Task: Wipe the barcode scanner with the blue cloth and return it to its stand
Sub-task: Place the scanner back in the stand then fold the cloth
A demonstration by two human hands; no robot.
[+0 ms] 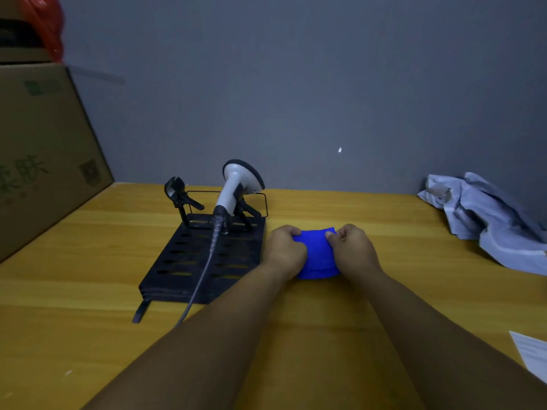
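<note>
A white barcode scanner (pixel 233 184) with a dark head rim rests upright in the right cradle of a black slotted stand (pixel 189 261); its grey cable (pixel 204 273) trails down over the stand toward me. Just right of the stand lies a folded blue cloth (pixel 318 255) on the wooden table. My left hand (pixel 284 250) pinches the cloth's left edge and my right hand (pixel 352 250) pinches its right edge, both with fingers closed on the fabric. The cloth's sides are hidden under my hands.
A large cardboard box (pixel 41 155) stands at the left edge with a red bag (pixel 47 25) on top. Crumpled pale grey fabric (pixel 491 220) lies at the far right. A white paper (pixel 532 353) sits at the right near edge. The stand's left cradle (pixel 177 193) holds nothing. A grey wall is behind.
</note>
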